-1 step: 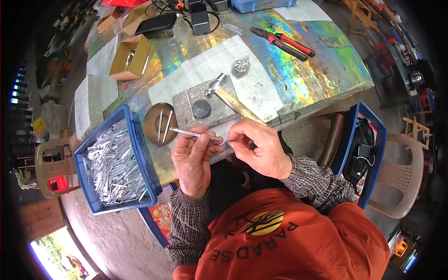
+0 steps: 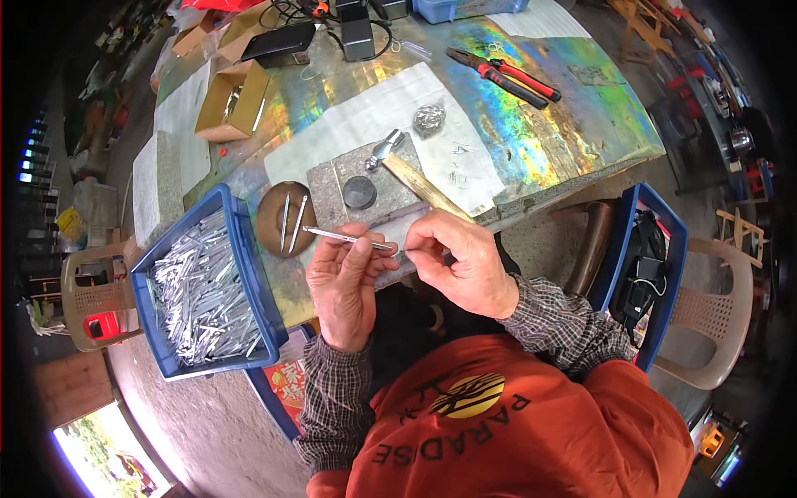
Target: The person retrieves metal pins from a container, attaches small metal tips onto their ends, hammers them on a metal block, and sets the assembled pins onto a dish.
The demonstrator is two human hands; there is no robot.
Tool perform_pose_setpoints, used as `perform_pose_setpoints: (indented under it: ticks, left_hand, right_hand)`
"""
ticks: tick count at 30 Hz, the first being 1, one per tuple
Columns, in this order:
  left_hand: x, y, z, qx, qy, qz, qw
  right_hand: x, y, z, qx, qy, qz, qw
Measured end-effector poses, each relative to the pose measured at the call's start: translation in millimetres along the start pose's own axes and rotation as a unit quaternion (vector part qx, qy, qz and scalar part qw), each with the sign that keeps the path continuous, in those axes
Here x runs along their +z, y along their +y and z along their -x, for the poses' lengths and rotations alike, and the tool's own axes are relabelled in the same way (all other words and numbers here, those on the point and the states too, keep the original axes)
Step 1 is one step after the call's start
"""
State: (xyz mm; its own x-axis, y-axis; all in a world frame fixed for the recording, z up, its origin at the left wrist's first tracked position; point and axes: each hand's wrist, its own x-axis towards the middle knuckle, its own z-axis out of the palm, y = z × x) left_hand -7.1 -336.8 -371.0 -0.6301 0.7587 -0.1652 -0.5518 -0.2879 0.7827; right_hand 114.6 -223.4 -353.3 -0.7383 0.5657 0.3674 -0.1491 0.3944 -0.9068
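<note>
My left hand (image 2: 344, 286) pinches a slim silver metal piece (image 2: 328, 236) between thumb and fingers, its tapered end pointing left. Close to its other end, my right hand (image 2: 465, 264) has thumb and forefinger pressed together; anything between them is too small to make out. Beyond my hands, two similar slim silver pieces (image 2: 298, 224) lie on a round brown disc (image 2: 271, 203). A hammer (image 2: 419, 183) rests with its head on a grey stone slab (image 2: 324, 178), its wooden handle reaching toward my right hand. A round dark block (image 2: 359, 192) sits on the slab too.
At left stands a blue bin (image 2: 270, 332) full of slim silver pieces. White paper (image 2: 332, 124) bears a bagged silver bundle (image 2: 429, 119) and tiny metal bits (image 2: 457, 177). Red-handled pliers (image 2: 506, 79), a cardboard box (image 2: 222, 129) and another blue bin (image 2: 618, 249) surround the work area.
</note>
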Motion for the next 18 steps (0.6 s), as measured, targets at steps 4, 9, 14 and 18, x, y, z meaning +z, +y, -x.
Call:
perform_pose_setpoints:
  ticks: [4,9,14,18]
  left_hand:
    - [1.3,0.3,3.9,-0.005,0.002,0.012,1.0]
    - [1.5,0.0,6.2,-0.004,-0.005,0.024,1.0]
    - [2.1,-3.5,7.1,0.003,0.002,0.032,0.999]
    - [3.1,-4.4,8.5,0.006,0.0,0.024,1.0]
  right_hand:
    - [3.7,2.5,1.5,0.009,0.002,0.003,1.0]
    - [6.3,0.4,2.1,0.009,0.0,0.017,1.0]
    - [7.2,0.5,3.4,0.0,0.002,0.024,1.0]
    - [7.5,0.4,5.1,0.005,0.005,0.018,1.0]
